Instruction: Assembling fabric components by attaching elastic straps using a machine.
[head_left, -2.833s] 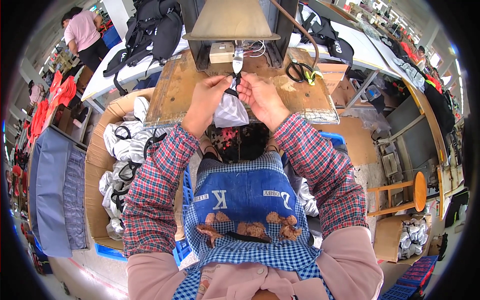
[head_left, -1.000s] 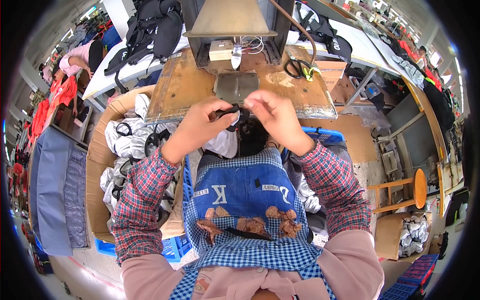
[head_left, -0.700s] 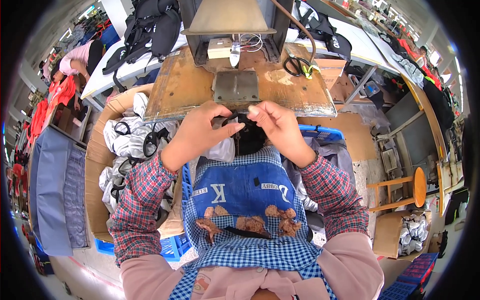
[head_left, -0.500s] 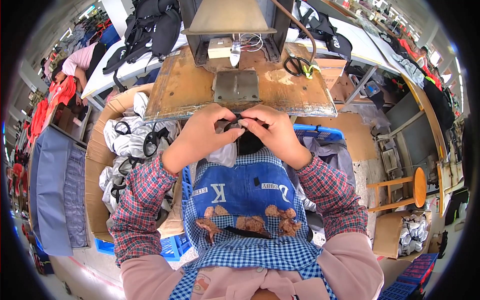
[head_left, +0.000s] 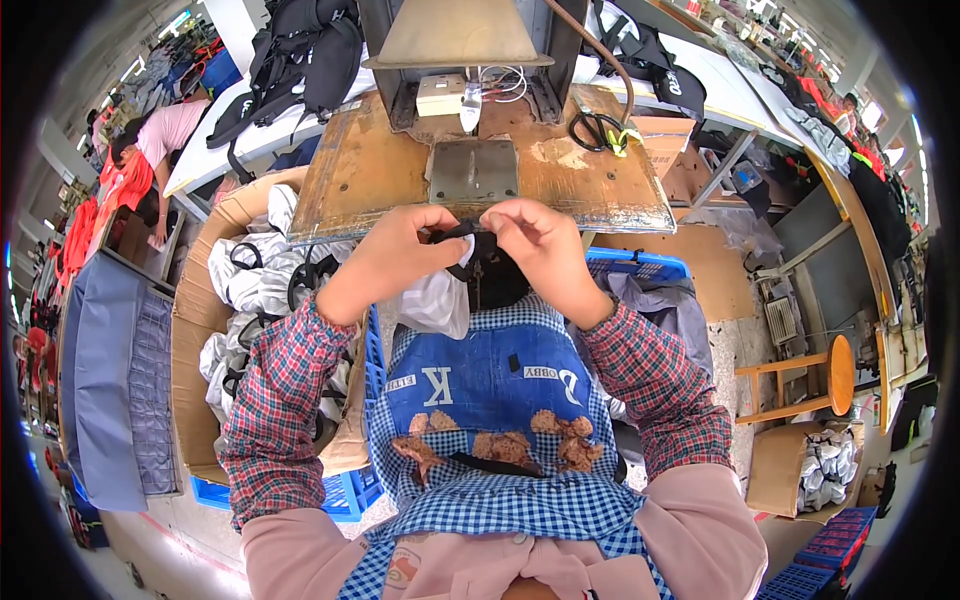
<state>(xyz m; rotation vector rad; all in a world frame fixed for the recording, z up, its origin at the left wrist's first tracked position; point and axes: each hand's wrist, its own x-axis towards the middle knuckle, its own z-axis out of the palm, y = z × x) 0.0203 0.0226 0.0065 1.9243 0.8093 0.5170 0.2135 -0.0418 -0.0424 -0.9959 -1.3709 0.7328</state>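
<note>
Just off the near edge of the wooden work table (head_left: 390, 165), my two hands are raised over my lap. A narrow black strap (head_left: 458, 231) runs between them. My left hand (head_left: 392, 252) is closed on it, with thin whitish cloth (head_left: 438, 304) hanging down under the palm. Thumb and fingertips of my right hand (head_left: 540, 246) are pinched at the strap's other end. Part of the strap is hidden by my fingers. Dark material lies below the hands, above my blue checked apron (head_left: 500, 365).
A machine with a metal plate (head_left: 473, 171) stands ahead. Black-handled scissors (head_left: 598, 132) lie right of it. At left, a cardboard box (head_left: 190, 340) holds whitish cloth pieces with black straps. A blue crate (head_left: 640, 263) and a wooden stool (head_left: 840, 374) are at right. Another person (head_left: 170, 135) bends far left.
My hands have drawn slightly apart, the right one moving right and up. More black strap shows between them, and the whitish cloth hangs lower and fuller. The other person's arm has shifted.
</note>
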